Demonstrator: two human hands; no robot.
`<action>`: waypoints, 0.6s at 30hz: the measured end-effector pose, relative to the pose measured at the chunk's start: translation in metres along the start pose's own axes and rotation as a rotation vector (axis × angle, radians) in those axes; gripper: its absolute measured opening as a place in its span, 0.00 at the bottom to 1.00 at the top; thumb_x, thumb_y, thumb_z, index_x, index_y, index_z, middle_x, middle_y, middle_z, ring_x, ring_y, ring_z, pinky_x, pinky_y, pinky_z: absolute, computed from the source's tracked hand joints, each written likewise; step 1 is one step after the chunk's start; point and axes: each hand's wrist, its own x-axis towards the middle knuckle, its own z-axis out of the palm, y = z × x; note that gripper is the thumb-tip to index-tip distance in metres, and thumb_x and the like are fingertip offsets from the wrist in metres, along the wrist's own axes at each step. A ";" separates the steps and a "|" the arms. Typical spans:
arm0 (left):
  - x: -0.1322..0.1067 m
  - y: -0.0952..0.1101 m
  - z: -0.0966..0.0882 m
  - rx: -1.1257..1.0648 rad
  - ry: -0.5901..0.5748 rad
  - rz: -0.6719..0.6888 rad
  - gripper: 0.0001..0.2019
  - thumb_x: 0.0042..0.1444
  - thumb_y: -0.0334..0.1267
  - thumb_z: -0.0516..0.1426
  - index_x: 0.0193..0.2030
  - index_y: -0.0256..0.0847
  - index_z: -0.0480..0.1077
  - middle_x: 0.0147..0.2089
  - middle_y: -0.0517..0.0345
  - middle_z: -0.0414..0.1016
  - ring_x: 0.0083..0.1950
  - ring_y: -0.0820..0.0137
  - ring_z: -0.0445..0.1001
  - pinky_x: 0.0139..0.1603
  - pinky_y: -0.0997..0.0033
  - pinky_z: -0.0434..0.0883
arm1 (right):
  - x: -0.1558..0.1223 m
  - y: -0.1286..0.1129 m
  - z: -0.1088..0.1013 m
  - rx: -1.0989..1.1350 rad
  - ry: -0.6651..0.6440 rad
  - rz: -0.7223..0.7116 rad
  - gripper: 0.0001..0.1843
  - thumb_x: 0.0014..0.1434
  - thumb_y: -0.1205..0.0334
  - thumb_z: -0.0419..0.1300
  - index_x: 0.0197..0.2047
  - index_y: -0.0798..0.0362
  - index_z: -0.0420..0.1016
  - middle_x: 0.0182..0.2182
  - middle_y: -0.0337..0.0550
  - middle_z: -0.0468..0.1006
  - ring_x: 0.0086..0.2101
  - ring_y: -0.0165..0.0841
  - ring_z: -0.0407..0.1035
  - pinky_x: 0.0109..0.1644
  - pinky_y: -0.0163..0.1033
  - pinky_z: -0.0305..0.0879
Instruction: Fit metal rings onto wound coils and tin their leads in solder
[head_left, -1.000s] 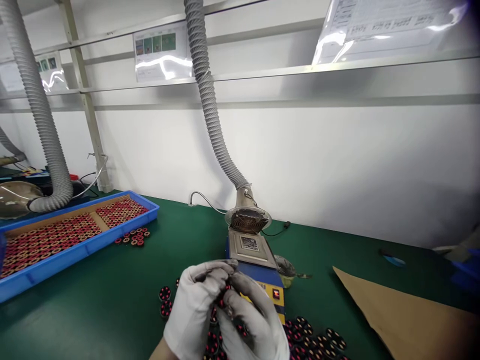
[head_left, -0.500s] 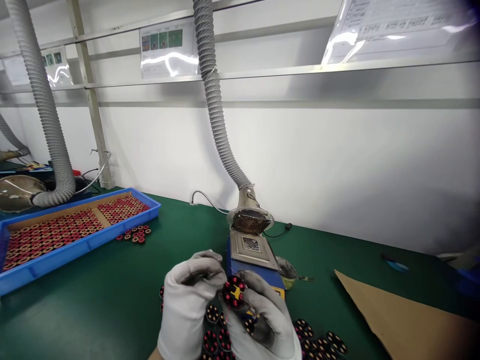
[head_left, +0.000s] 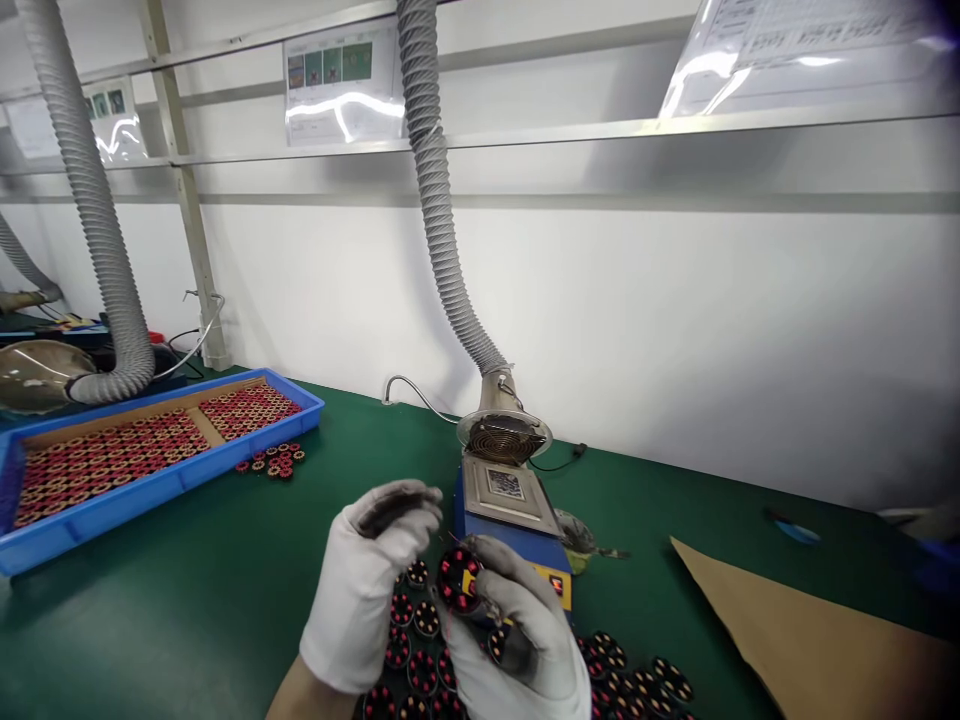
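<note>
My right hand (head_left: 517,620), in a white glove with dark-stained fingers, grips a small round motor stator (head_left: 459,580) with pink-red and black segments and a yellow patch in its middle. Another round part (head_left: 496,643) shows lower against the same palm. My left hand (head_left: 382,570), also gloved, is up and to the left of the stator, apart from it. Its fingers are curled together; whatever they pinch, if anything, is hidden. Several loose stators (head_left: 422,672) lie on the table below and between my hands. More stators (head_left: 641,690) are beside my right hand.
A solder pot (head_left: 514,500) with a blue body stands ahead, under a fume hose (head_left: 442,220). Behind it to the right is a small bowl (head_left: 576,535). A blue tray (head_left: 172,480) filled with stators is at left, with loose ones (head_left: 277,460) alongside. Cardboard (head_left: 817,630) lies at right.
My left hand has drawn back left and slightly up from the stator. The right hand keeps hold of it, turned a little. More loose stators show between the hands.
</note>
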 end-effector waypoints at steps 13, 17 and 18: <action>0.008 0.000 -0.016 0.059 0.133 0.050 0.08 0.47 0.41 0.63 0.32 0.40 0.76 0.39 0.57 0.79 0.45 0.67 0.74 0.49 0.75 0.70 | 0.002 -0.003 -0.003 0.018 0.050 0.135 0.20 0.47 0.73 0.65 0.44 0.52 0.68 0.43 0.47 0.74 0.41 0.36 0.72 0.43 0.41 0.72; -0.014 0.005 -0.058 0.407 0.242 0.042 0.10 0.46 0.45 0.63 0.33 0.45 0.76 0.44 0.57 0.77 0.49 0.65 0.73 0.49 0.75 0.70 | 0.011 0.003 -0.017 0.120 0.127 0.363 0.19 0.43 0.69 0.68 0.40 0.50 0.70 0.38 0.44 0.77 0.38 0.35 0.74 0.40 0.37 0.73; -0.026 0.004 -0.071 0.542 0.223 0.047 0.09 0.45 0.46 0.63 0.30 0.45 0.77 0.44 0.56 0.78 0.49 0.63 0.73 0.49 0.73 0.71 | 0.017 0.010 -0.024 0.132 0.094 0.426 0.18 0.42 0.68 0.69 0.38 0.50 0.71 0.36 0.44 0.78 0.35 0.34 0.74 0.37 0.35 0.74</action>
